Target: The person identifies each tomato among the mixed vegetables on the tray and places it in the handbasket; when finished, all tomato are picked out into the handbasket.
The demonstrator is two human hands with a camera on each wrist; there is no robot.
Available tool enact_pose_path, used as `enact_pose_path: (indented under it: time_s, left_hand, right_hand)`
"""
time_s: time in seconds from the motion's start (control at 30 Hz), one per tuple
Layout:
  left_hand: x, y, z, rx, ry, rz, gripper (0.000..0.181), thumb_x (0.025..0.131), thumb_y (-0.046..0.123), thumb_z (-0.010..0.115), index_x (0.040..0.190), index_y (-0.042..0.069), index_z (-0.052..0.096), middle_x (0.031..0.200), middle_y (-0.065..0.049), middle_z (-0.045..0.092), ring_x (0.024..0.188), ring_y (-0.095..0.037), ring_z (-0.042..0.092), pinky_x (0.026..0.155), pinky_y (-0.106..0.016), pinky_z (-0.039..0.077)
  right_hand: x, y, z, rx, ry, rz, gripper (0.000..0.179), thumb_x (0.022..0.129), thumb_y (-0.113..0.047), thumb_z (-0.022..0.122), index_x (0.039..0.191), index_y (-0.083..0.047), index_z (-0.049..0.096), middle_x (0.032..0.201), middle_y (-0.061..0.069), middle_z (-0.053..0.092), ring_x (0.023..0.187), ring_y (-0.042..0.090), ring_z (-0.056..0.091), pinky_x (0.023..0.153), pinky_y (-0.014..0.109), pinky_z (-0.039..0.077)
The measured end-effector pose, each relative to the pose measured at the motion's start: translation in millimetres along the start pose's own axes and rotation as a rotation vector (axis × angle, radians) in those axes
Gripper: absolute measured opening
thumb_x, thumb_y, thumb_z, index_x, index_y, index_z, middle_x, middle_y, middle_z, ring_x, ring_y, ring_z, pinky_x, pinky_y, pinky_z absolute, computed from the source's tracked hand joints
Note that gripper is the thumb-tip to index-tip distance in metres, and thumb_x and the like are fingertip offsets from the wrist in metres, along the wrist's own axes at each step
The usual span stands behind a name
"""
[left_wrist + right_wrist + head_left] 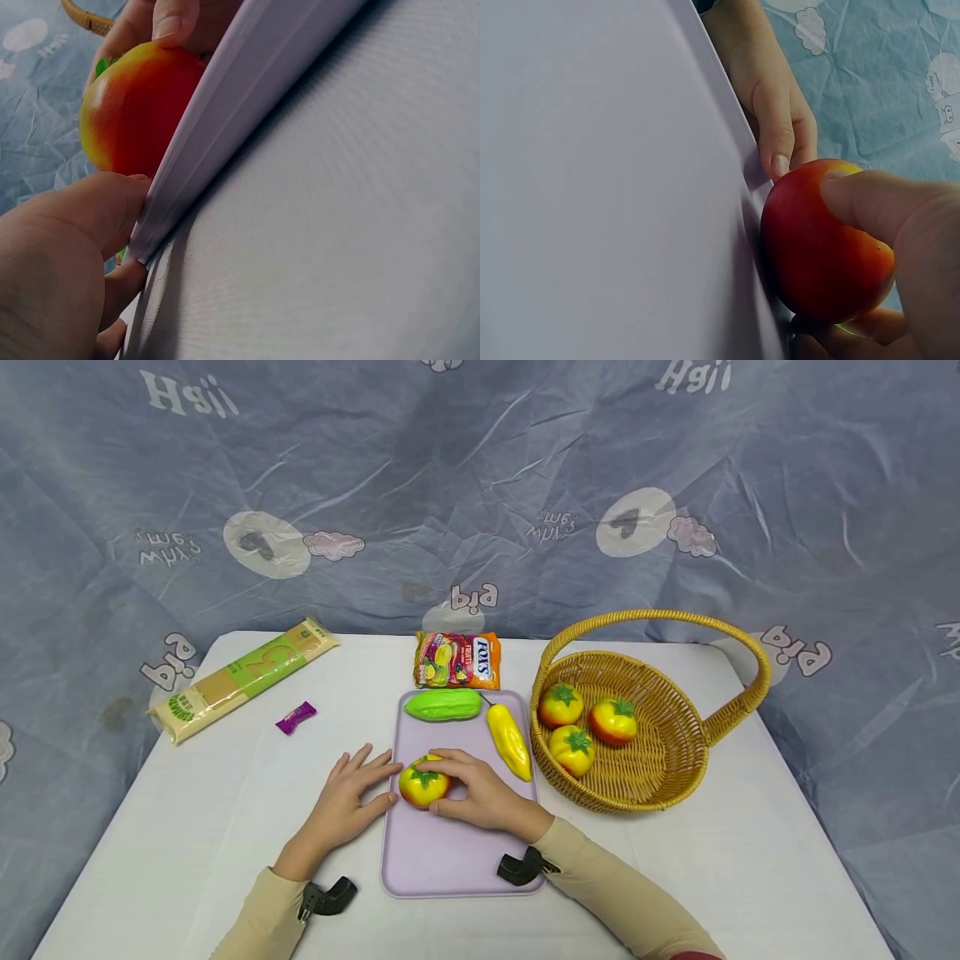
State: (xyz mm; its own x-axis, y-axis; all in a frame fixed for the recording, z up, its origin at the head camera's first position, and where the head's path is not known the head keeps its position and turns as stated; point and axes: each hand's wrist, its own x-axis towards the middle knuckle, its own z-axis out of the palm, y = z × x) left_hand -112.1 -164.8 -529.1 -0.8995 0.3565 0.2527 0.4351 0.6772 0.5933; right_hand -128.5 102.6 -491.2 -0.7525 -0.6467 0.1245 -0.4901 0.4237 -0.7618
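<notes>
My right hand [480,793] grips a glossy yellow-and-red toy persimmon [422,787] with a green leafy top, thumb on the near side and fingers over the far side. The fruit is at the left part of a lilac tray [457,868]. In the right wrist view the thumb presses on the fruit's red side [817,240]. My left hand [345,802] lies with spread fingers at the tray's left rim, fingertips touching the rim. On the tray lie a green star fruit-like toy [442,705] and a yellow chili pepper [508,742].
A wicker basket [675,768] with a tall handle stands right of the tray, holding three similar persimmons [612,721]. Behind the tray lies a candy bag [457,661]. To the left are a purple wrapped candy [296,717] and a long noodle pack [243,681].
</notes>
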Motion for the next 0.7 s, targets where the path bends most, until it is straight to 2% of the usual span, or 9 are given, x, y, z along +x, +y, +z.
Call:
enact_pose_path:
  time_s: [0.7]
  left_hand:
    - [-0.4, -0.1, 0.9, -0.014, 0.015, 0.003, 0.043, 0.089, 0.027, 0.074, 0.130, 0.016, 0.071, 0.145, -0.013, 0.062, 0.146, -0.048, 0.040, 0.118, -0.074, 0.018]
  right_hand:
    - [1.2, -0.9, -4.6, -0.010, -0.010, 0.010, 0.055, 0.088, -0.017, 0.080, 0.140, -0.014, 0.062, 0.154, 0.018, 0.050, 0.142, 0.032, 0.050, 0.117, 0.049, 0.044]
